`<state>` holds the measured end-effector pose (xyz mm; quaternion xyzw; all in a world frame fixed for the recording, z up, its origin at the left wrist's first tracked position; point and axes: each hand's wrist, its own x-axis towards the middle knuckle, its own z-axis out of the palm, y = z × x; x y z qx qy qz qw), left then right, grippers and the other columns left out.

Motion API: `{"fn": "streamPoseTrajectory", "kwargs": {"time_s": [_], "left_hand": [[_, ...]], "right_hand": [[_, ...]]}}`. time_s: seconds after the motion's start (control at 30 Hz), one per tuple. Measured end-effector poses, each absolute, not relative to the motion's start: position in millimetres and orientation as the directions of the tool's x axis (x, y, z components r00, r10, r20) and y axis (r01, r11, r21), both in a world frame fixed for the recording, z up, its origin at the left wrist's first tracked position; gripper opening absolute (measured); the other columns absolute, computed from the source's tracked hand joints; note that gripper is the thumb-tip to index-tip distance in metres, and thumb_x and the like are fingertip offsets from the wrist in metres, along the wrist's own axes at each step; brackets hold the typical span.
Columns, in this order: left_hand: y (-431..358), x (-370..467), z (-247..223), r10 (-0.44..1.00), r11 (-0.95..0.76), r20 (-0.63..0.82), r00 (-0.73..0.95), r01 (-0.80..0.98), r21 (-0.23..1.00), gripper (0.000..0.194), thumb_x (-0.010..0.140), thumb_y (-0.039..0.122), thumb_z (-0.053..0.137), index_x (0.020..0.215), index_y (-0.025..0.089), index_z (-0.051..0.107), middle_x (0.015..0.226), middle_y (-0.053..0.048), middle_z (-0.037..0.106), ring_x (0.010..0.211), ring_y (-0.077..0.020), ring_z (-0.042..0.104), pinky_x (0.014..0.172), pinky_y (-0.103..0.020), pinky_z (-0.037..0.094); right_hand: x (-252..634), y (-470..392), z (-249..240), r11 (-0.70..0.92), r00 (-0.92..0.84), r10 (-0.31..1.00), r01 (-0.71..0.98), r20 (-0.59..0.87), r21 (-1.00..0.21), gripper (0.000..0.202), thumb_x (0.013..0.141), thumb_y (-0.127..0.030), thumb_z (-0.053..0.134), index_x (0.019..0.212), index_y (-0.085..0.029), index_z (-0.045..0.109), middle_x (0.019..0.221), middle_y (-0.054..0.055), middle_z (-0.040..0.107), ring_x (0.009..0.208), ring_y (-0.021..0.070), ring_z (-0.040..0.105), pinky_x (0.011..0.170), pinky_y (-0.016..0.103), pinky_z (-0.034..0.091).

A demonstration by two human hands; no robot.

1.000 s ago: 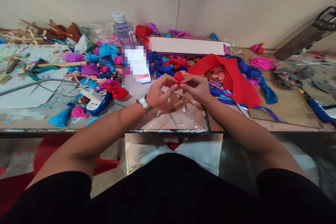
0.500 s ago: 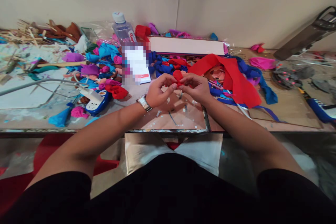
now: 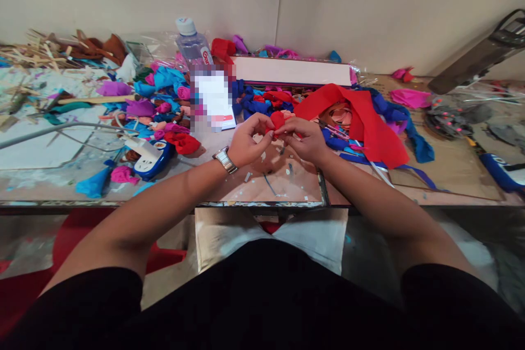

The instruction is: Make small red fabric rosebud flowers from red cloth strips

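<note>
A small folded piece of red crepe paper point(image 3: 278, 119) is held over the table between both hands, its lower part hidden by the fingers. My left hand point(image 3: 250, 141), with a metal watch point(image 3: 225, 160) at the wrist, pinches it from the left. From the right, my right hand point(image 3: 305, 139) grips it between thumb and fingers. A long red crepe paper strip point(image 3: 383, 139) lies just beyond my right hand, draped over a heap of blue, red and pink pieces. Beyond my left hand lies a phone point(image 3: 219, 101), its screen lit and partly blurred out.
A plastic bottle point(image 3: 194, 46) stands behind the phone. On the left are rolled paper flowers point(image 3: 141, 108), a power strip point(image 3: 153, 161) and wooden sticks point(image 3: 41, 52). A dark tumbler point(image 3: 471, 60) leans at the right. The table edge point(image 3: 262, 204) runs close to my body.
The fingers of my right hand have shifted slightly on the red paper, which now looks more compact and rounded. Everything else stays where it was.
</note>
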<state>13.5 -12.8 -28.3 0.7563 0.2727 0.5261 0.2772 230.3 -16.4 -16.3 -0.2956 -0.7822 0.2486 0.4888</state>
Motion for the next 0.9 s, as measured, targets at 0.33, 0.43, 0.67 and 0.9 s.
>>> {"fn": "streamPoseTrajectory", "kwargs": {"time_s": [0.33,0.43,0.67,0.9], "left_hand": [[-18,13,-23,0.644,-0.761,0.693,0.325,0.184,0.621,0.011,0.092,0.024,0.069,0.102,0.021,0.064,0.086,0.0,0.07,0.07,-0.0116,0.063,0.068,-0.026,0.051],[-20,14,-20,0.621,-0.783,0.715,0.322,0.214,0.583,0.011,0.092,0.022,0.069,0.102,0.02,0.065,0.086,0.0,0.072,0.069,-0.0108,0.064,0.067,-0.025,0.05],[-23,14,-17,0.62,-0.785,0.7,0.354,0.285,0.551,0.013,0.097,0.032,0.067,0.102,0.021,0.065,0.085,-0.001,0.073,0.071,-0.0133,0.066,0.069,-0.027,0.052],[-22,15,-19,0.612,-0.791,0.703,0.362,0.259,0.555,0.013,0.097,0.032,0.07,0.102,0.021,0.064,0.086,0.0,0.072,0.071,-0.0131,0.066,0.07,-0.027,0.051]], "right_hand": [[228,-19,-25,0.59,-0.296,0.789,0.119,0.539,-0.798,0.041,0.088,-0.058,0.085,0.107,-0.025,0.071,0.097,0.001,0.073,0.071,0.0123,0.067,0.063,0.026,0.054],[226,-19,-25,0.56,-0.281,0.801,0.042,0.528,-0.827,0.047,0.086,-0.059,0.088,0.11,-0.026,0.064,0.098,0.0,0.068,0.079,0.013,0.065,0.067,0.025,0.054],[220,-23,-20,0.457,-0.214,0.869,0.001,0.446,-0.89,0.061,0.079,-0.063,0.091,0.111,-0.028,0.053,0.085,-0.005,0.062,0.066,0.0103,0.056,0.06,0.024,0.047],[219,-22,-22,0.372,-0.198,0.91,-0.001,0.365,-0.928,0.068,0.075,-0.064,0.092,0.114,-0.029,0.048,0.083,-0.007,0.061,0.061,0.0086,0.056,0.054,0.022,0.045]]}}
